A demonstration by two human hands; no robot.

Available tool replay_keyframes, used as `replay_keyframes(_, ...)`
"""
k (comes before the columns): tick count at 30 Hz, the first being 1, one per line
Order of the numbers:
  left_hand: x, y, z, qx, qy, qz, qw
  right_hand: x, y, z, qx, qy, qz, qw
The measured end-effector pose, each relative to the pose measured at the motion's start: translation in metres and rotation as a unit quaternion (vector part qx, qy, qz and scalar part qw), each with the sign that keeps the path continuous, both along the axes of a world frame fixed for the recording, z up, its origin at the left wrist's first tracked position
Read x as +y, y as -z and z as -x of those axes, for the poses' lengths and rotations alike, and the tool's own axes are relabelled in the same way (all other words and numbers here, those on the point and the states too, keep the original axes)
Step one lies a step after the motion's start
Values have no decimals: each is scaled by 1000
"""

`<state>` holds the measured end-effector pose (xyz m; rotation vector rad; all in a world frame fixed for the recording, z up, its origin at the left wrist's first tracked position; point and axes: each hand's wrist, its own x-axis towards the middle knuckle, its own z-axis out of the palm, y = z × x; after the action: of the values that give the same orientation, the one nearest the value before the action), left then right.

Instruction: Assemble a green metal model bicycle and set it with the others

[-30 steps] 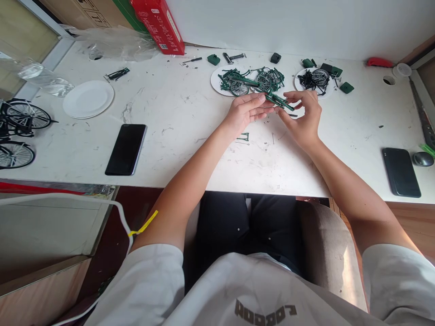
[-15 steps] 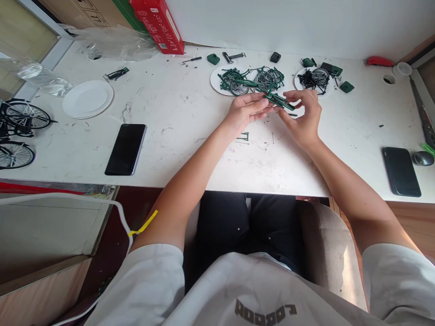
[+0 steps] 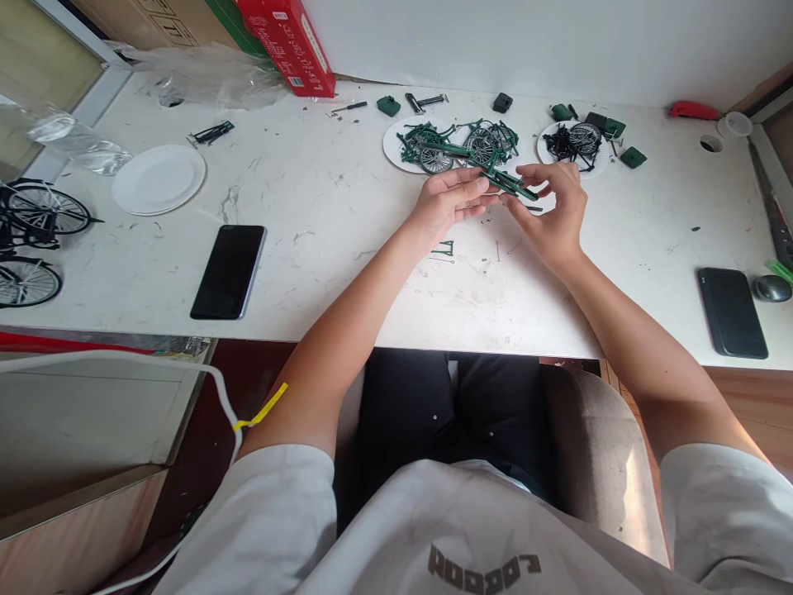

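Note:
Above the table, a green model bicycle frame [image 3: 505, 180] is held between my two hands, partly covered by the fingers. My left hand [image 3: 449, 198] grips its left part between thumb and fingers. At the right end, my right hand [image 3: 556, 207] pinches it with thumb and fingertips. Just beyond the hands, a white paper plate [image 3: 390, 147] bears green bicycle parts [image 3: 489, 142] and small spoked wheels. Nearer to me on the tabletop lie a small green bracket [image 3: 443, 248] and several thin pins.
A second plate [image 3: 600, 170] with black bicycle parts [image 3: 567, 147] stands at the back right. Left are a bare paper plate [image 3: 159, 180], a phone [image 3: 229, 273] and black model bicycles [image 3: 37, 215]. Another phone [image 3: 732, 312] lies right. A red box [image 3: 291, 45] and a screwdriver [image 3: 350, 107] are behind.

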<state>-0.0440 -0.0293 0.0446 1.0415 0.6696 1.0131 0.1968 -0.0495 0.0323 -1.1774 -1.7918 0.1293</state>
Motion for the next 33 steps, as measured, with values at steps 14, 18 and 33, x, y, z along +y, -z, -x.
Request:
replay_keyframes(14,1,-11,8,87,22,-34,995,0,-5,-1,17,13,-19,1000)
replay_keyframes(18,-2,-13,11,171,-28,-113,978,4,-7,-6,18,31,-37,999)
replay_keyframes(33,-99,-52,192,744,-292,-134,586,4,-10,-4,7,23,-31,999)
